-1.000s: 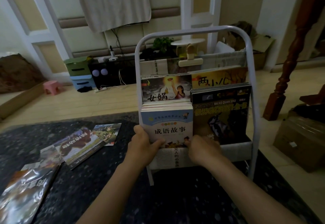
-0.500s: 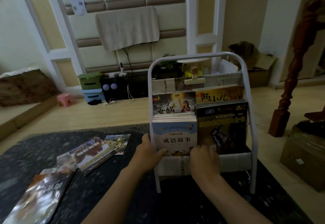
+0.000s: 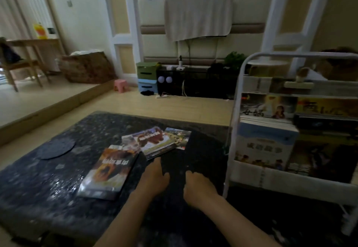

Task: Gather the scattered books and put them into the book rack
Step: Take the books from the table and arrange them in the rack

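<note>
Several books lie scattered on the dark speckled table: an orange-brown one nearest me, a brown-covered stack behind it, and a colourful one beyond. The white book rack stands at the table's right, holding a white-blue book, a dark book and more books on the tiers above. My left hand and my right hand hover over the table between the loose books and the rack. Both hold nothing, fingers loosely bent.
A round dark mat lies at the table's left. On the floor beyond are a pink stool, green and blue drawers and a black TV stand. A raised step with a wooden chair is at the far left.
Both hands have let go of the white-blue book in the rack and moved left over the table. My view has swung left toward the scattered books.
</note>
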The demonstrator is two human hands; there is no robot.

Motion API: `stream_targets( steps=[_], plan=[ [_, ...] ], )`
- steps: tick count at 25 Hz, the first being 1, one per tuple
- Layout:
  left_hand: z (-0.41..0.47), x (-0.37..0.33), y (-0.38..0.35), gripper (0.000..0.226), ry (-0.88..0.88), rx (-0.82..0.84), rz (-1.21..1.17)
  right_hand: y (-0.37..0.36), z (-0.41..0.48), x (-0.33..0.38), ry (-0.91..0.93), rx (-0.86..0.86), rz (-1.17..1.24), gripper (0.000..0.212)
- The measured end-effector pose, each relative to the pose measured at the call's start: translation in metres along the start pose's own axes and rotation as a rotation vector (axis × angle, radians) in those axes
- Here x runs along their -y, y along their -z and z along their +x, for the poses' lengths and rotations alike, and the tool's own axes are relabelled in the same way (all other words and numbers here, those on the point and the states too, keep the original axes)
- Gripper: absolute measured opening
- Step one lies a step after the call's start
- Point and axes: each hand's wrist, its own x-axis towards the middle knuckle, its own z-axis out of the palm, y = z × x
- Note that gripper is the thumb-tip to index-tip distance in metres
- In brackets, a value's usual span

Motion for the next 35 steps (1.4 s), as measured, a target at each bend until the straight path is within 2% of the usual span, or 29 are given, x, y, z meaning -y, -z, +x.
stream_targets(
  steps=[2,4,9,12,14,16,18,21,23,26,28,30,33,35],
  plan=[
    [0.001,0.037,0.004,0.036,0.05,-0.048,0.035,-0.033,0.015,0.017,0.046,0.08,0.009,0.041],
    [0.001,0.074,0.008,0.031,0.119,-0.095,0.072,-0.062,0.03,0.037,0.106,0.135,0.002,0.039],
    [0.004,0.143,0.01,0.056,0.308,-0.301,0.299,-0.103,0.068,0.092,0.204,0.225,0.007,0.053],
    [0.009,0.17,0.005,0.075,0.384,-0.272,0.277,-0.115,0.085,0.125,0.214,0.155,0.082,0.037],
    [0.012,0.18,0.003,0.074,0.387,-0.239,0.302,-0.125,0.102,0.14,0.077,0.068,0.308,0.025],
    [0.014,0.183,0.003,0.064,0.374,-0.227,0.337,-0.132,0.121,0.153,-0.163,0.098,0.641,0.027],
    [0.016,0.182,0.005,0.05,0.38,-0.245,0.349,-0.138,0.137,0.163,-0.318,0.138,0.92,0.029],
    [0.02,0.178,0.005,0.043,0.396,-0.222,0.36,-0.13,0.145,0.173,-0.425,0.133,1.1,0.024],
    [0.021,0.175,0.002,0.045,0.382,-0.191,0.381,-0.125,0.149,0.174,-0.425,0.167,1.115,0.019],
    [0.021,0.166,0.004,0.034,0.32,-0.225,0.349,-0.128,0.148,0.18,-0.354,0.262,1.15,0.01],
    [0.02,0.161,0.009,0.025,0.294,-0.268,0.305,-0.135,0.147,0.18,-0.325,0.256,1.146,0.025],
    [0.019,0.158,0.013,0.024,0.238,-0.29,0.272,-0.134,0.146,0.177,-0.273,0.193,1.135,0.03],
    [0.02,0.152,0.009,0.048,0.077,-0.326,0.148,-0.109,0.143,0.166,-0.196,0.031,1.023,0.023],
    [0.019,0.146,0.007,0.068,-0.002,-0.379,0.06,-0.077,0.142,0.154,-0.121,-0.058,0.873,0.027]
  ],
)
